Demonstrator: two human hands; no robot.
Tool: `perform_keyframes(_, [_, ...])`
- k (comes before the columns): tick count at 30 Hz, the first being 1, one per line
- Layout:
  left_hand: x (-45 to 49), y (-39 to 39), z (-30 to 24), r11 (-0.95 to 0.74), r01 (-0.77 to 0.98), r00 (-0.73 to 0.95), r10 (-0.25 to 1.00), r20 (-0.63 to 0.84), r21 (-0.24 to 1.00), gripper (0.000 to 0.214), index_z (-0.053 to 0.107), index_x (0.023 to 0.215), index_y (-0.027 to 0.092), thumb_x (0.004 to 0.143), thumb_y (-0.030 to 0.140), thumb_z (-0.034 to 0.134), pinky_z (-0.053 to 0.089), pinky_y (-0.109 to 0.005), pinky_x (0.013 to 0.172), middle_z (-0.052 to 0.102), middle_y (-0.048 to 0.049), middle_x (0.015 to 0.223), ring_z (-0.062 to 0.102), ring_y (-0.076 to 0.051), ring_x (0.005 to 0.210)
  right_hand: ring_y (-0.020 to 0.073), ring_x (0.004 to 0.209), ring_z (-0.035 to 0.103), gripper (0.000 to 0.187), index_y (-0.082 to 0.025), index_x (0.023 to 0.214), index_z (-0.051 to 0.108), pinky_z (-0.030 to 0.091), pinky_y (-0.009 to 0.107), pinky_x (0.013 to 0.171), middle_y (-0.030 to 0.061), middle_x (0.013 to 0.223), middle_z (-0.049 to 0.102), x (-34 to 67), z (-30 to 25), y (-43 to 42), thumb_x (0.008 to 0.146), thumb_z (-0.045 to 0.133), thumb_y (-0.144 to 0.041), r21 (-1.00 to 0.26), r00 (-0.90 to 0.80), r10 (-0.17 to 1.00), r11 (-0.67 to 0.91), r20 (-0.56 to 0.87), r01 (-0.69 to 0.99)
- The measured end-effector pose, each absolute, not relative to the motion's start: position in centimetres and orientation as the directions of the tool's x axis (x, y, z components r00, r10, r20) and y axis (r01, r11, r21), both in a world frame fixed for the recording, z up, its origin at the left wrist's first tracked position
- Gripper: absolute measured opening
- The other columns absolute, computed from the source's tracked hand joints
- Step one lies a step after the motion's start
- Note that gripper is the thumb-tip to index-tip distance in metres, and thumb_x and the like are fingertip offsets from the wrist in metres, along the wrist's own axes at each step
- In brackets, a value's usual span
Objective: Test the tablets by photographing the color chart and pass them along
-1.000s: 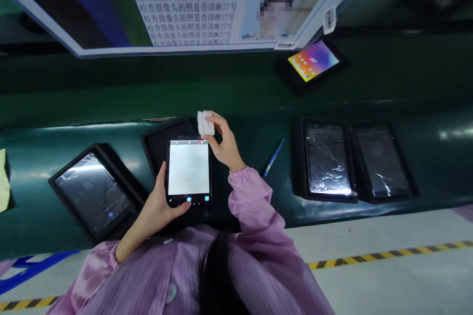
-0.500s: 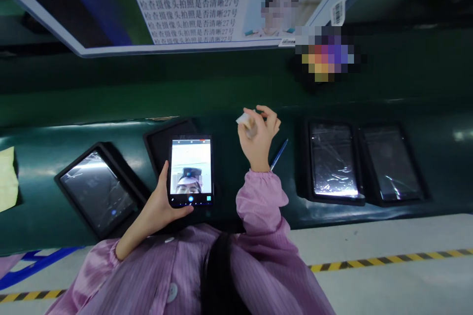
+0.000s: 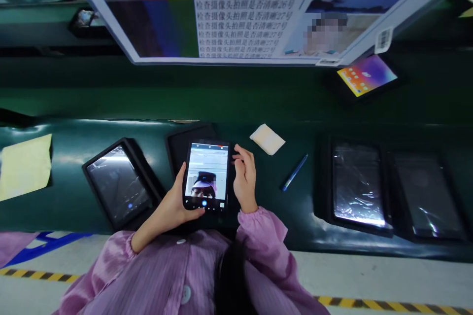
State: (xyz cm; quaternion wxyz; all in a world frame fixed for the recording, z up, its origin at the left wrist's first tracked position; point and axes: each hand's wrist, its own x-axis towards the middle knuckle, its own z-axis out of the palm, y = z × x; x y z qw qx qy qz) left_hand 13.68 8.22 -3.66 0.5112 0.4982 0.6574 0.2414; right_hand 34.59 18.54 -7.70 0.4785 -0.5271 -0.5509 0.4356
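My left hand point(image 3: 173, 205) grips a tablet point(image 3: 207, 172) by its left side and lower edge, thumb on the front. Its lit screen shows a camera picture of a person in a dark cap. Beside the tablet's right edge is my right hand point(image 3: 245, 177), fingers bent and apart, holding nothing; whether a fingertip touches the edge I cannot tell. A folded whitish cloth pad point(image 3: 267, 139) lies on the green bench to the right, with a blue pen point(image 3: 294, 172) beyond it. Partly behind the tablet rests a black tray point(image 3: 177, 145).
One tablet in a black tray point(image 3: 123, 184) lies at left, two more point(image 3: 358, 184) at right. A yellow cloth point(image 3: 25, 167) is at far left. Across the back hangs a printed test chart point(image 3: 240, 61), with a lit tablet point(image 3: 367, 76) under its right corner.
My right hand has let go of the cloth pad, which now lies on the bench, and has come over to the tablet's right side. My left hand keeps its hold. The view has shifted.
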Motion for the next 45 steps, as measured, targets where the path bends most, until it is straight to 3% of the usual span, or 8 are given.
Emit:
perform_keyframes(5, [13.5,8.2,-3.6,0.374,0.390,0.033,0.908,-0.419,0.841,0.129,-0.008,0.167,0.015,0.080,0.040,0.084,0.029,-0.057,0.127,0.036,-0.0235,0.167,0.034,-0.039,0.156,0.0247,0.116,0.066,0.045,-0.026,0.143,0.062,0.057,0.045,0.102,0.0113,0.135,0.064,34.4,-7.8,17.3,0.107,0.042,-0.044,-0.983,-0.034,0.998,-0.037,-0.043,0.179])
perform_keyframes(10, [13.5,8.2,-3.9,0.361,0.386,0.044,0.912,-0.408,0.849,0.124,-0.008,0.167,0.015,0.084,0.046,0.080,0.029,-0.056,0.127,0.032,-0.0241,0.169,0.029,-0.039,0.158,0.0269,0.123,0.067,0.047,-0.025,0.140,0.066,0.055,0.046,0.109,0.0098,0.133,0.071,34.8,-7.9,17.2,0.102,0.052,-0.048,-0.979,-0.040,0.984,-0.169,-0.174,0.113])
perform_keyframes(16, [13.4,8.0,-4.1,0.368,0.395,0.023,0.912,-0.409,0.842,0.122,-0.004,0.168,0.021,0.084,0.046,0.081,0.033,-0.054,0.126,0.034,-0.0201,0.169,0.034,-0.039,0.156,0.0265,0.114,0.072,0.047,-0.024,0.135,0.071,0.058,0.045,0.104,0.0096,0.122,0.076,35.5,-8.2,16.8,0.099,0.059,-0.051,-0.974,-0.053,0.973,-0.225,-0.226,0.021])
perform_keyframes(22, [13.1,7.6,-4.9,0.407,0.350,0.016,0.898,-0.439,0.844,0.126,-0.006,0.169,0.027,0.083,0.047,0.084,0.047,-0.055,0.116,0.047,-0.0176,0.161,0.058,-0.036,0.139,0.0249,0.110,0.072,0.043,-0.023,0.129,0.073,0.059,0.041,0.098,0.0093,0.121,0.075,36.0,-8.2,16.5,0.098,0.060,-0.049,-0.966,-0.063,0.963,-0.260,-0.260,0.017])
perform_keyframes(31, [12.8,7.3,-5.7,0.393,0.350,0.012,0.906,-0.424,0.850,0.124,-0.002,0.168,0.034,0.082,0.047,0.086,0.047,-0.055,0.116,0.042,-0.0136,0.165,0.057,-0.034,0.140,0.0196,0.098,0.068,0.048,-0.022,0.137,0.068,0.055,0.032,0.085,0.0060,0.109,0.072,35.8,-7.9,17.1,0.094,0.058,-0.040,-0.963,-0.079,0.961,-0.261,-0.265,0.063])
perform_keyframes(37, [12.8,7.4,-5.4,0.394,0.366,0.010,0.904,-0.427,0.843,0.125,-0.003,0.169,0.032,0.082,0.047,0.085,0.048,-0.055,0.116,0.040,-0.0155,0.166,0.055,-0.036,0.142,0.0165,0.085,0.064,0.050,-0.024,0.141,0.066,0.053,0.030,0.076,0.0030,0.099,0.068,35.7,-8.2,18.3,0.094,0.055,-0.037,-0.964,-0.108,0.958,-0.260,-0.265,0.060])
perform_keyframes(45, [13.0,7.4,-4.8,0.398,0.432,0.007,0.896,-0.445,0.809,0.125,-0.004,0.169,0.028,0.082,0.050,0.084,0.039,-0.058,0.122,0.037,-0.0188,0.167,0.047,-0.037,0.149,0.0163,0.080,0.067,0.044,-0.023,0.128,0.070,0.058,0.030,0.072,0.0030,0.096,0.070,35.9,-8.7,18.0,0.089,0.050,-0.027,-0.962,-0.117,0.955,-0.272,-0.271,0.008])
